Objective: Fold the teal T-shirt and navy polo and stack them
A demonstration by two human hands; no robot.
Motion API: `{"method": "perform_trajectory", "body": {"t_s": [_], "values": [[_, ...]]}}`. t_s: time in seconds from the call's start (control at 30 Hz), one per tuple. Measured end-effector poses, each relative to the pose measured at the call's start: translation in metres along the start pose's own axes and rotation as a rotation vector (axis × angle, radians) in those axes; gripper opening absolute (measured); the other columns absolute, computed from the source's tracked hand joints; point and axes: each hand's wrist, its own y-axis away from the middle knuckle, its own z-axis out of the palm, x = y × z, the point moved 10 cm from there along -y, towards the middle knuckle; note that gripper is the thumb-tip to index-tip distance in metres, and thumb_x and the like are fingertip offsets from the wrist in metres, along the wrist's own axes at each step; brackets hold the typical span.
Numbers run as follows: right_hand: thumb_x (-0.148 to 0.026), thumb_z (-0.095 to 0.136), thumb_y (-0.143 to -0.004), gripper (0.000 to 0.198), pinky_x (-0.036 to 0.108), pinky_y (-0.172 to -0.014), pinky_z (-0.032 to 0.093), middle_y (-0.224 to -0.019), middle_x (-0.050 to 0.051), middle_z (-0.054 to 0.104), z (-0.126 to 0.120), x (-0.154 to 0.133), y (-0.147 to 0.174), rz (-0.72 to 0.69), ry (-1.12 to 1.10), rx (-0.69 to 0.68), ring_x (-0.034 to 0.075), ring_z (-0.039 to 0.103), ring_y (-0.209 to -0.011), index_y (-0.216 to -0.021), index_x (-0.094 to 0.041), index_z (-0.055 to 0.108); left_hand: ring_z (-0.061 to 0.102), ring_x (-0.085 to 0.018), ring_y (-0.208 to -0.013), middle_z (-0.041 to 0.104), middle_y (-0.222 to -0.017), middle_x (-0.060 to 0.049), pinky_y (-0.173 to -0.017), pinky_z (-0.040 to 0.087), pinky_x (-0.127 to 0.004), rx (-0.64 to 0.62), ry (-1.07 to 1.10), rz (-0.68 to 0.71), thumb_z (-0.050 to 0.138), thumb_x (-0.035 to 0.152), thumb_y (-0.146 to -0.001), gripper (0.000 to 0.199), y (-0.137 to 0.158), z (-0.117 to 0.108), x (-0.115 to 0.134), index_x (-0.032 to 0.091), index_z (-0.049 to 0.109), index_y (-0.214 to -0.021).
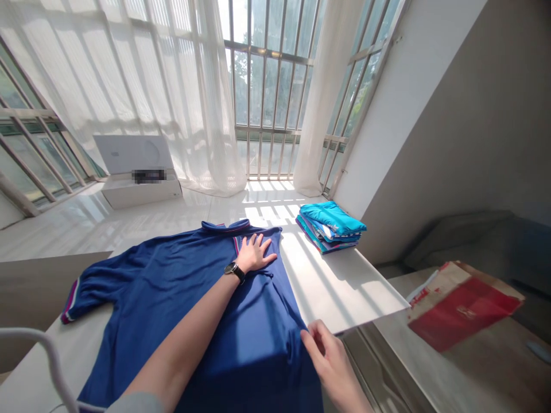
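A navy blue polo shirt (172,287) is spread over the white table, its collar at the far side. One short sleeve, edged in purple and white, reaches out to the left; the other sleeve is not visible beyond the right shoulder. My left hand (255,253), with a black-strapped watch on the wrist, presses flat with fingers spread on the shirt's upper right part, beside the striped placket. At the right side edge, my right hand (322,347) pinches the shirt's fabric between thumb and fingers. The near part of the shirt runs out of view.
A stack of folded clothes (331,226), turquoise on top, sits at the table's right. Behind stands an opened white box (142,195) by curtains and barred windows. A red and brown paper bag (467,304) lies lower right. A white curved tube (47,350) rises at left.
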Motion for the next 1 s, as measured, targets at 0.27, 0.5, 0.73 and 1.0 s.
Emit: {"method": "perform_trajectory", "body": {"t_s": [0.27,0.5,0.73,1.0], "values": [[-0.071,0.079,-0.066,0.069,0.03,-0.065,0.053,-0.077,0.002,0.071,0.025,0.044,0.047,0.26,-0.545,-0.032,0.022,0.069,-0.069,-0.113,-0.025,0.059,0.032,-0.041,-0.149,0.041,-0.161,-0.016,-0.117,0.025,-0.063,0.019,0.012,-0.032,0.046,0.066,-0.097,0.069,-0.001,-0.006,-0.001,0.024,0.049,-0.152],[-0.074,0.07,-0.074,0.058,0.031,-0.077,0.057,-0.085,0.009,0.077,0.019,0.027,0.081,0.162,-0.329,0.005,0.027,0.072,-0.082,-0.089,-0.019,0.072,0.047,-0.033,-0.138,0.056,-0.146,-0.018,-0.117,0.031,-0.05,0.289,0.109,0.037,0.054,0.025,-0.096,0.033,0.027,-0.063,0.029,0.016,0.067,-0.124],[-0.071,0.07,-0.078,0.053,0.023,-0.073,0.058,-0.085,0.006,0.079,-0.012,-0.003,0.077,0.062,-0.284,0.128,0.024,0.075,-0.082,-0.094,-0.021,0.077,0.07,-0.021,-0.09,0.074,-0.097,-0.007,-0.08,0.054,-0.031,0.203,1.099,-0.224,0.057,0.041,-0.095,0.026,0.146,-0.058,0.07,0.019,0.065,-0.105],[-0.069,0.071,-0.078,0.053,0.024,-0.072,0.059,-0.09,0.007,0.079,-0.016,-0.029,0.072,0.017,-0.317,0.047,0.023,0.074,-0.079,-0.098,-0.021,0.077,0.067,-0.019,-0.085,0.067,-0.088,-0.003,-0.075,0.054,-0.029,0.025,1.643,-0.469,0.077,0.056,-0.078,0.055,0.195,-0.002,0.109,0.019,0.06,-0.115]]}}
